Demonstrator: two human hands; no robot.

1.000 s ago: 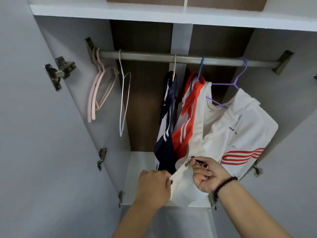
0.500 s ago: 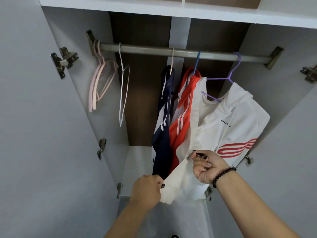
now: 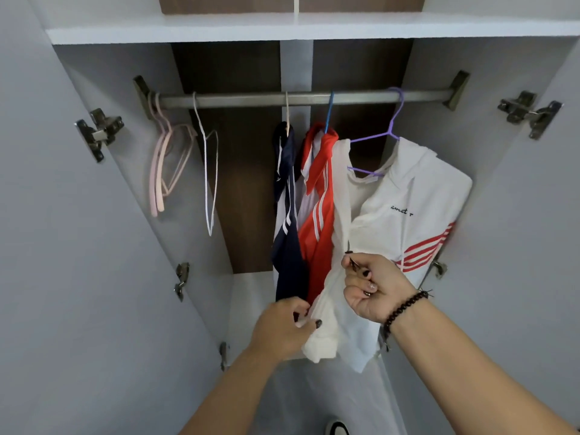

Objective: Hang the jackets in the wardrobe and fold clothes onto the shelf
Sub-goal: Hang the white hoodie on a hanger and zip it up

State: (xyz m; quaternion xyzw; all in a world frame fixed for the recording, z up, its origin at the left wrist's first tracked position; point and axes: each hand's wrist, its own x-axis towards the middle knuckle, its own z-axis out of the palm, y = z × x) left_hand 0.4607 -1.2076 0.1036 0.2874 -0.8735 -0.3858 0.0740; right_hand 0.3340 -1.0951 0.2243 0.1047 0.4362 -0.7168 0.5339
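Hands both grip the white jacket (image 3: 405,215): left hand (image 3: 284,328) pinches its hem, right hand (image 3: 375,285) its zipper. Keep the hem taut below your right hand; pull straight up.

Three jackets hang on the rail (image 3: 301,98): a navy jacket (image 3: 287,246) with white stripes, a red jacket (image 3: 320,221) beside it, and rightmost a white jacket (image 3: 414,211) with red sleeve stripes on a purple hanger (image 3: 381,139), its front open and its lower hem bunched and pulled forward.

both hands (image 3: 284,324) pinch the hanging white jacket's (image 3: 405,221) front edges.
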